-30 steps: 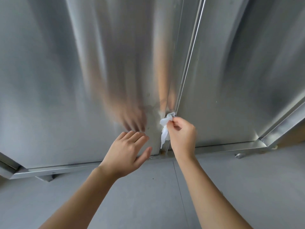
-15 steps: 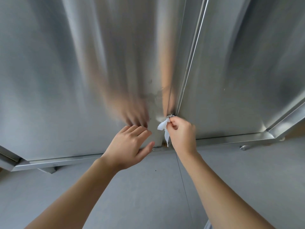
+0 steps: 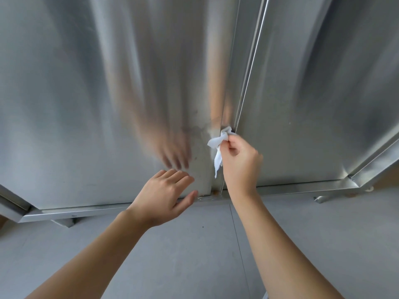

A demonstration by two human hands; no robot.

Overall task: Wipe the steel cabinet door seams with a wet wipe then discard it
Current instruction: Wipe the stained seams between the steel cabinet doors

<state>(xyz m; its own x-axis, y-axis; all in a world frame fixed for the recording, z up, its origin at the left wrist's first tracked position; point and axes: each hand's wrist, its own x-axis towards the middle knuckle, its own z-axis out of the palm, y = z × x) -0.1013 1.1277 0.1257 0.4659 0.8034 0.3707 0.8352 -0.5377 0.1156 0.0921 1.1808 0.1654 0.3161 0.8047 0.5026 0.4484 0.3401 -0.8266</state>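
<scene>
Two brushed steel cabinet doors fill the view, the left door (image 3: 86, 104) and the right door (image 3: 313, 104). A vertical seam (image 3: 241, 83) runs between them. My right hand (image 3: 239, 162) pinches a crumpled white wet wipe (image 3: 218, 145) and presses its top into the seam low on the doors. The wipe's tail hangs down. My left hand (image 3: 164, 195) rests with straight fingers flat against the bottom of the left door, thumb near the lower edge.
A steel base rail (image 3: 302, 186) runs under the doors, with small feet (image 3: 321, 198) on the grey floor (image 3: 194, 255). A smudged patch (image 3: 194, 130) marks the left door beside the seam. An angled steel edge (image 3: 375, 167) stands at the right.
My right hand has slid the wipe a little up the seam from near the door bottoms. My left hand stays flat on the left door.
</scene>
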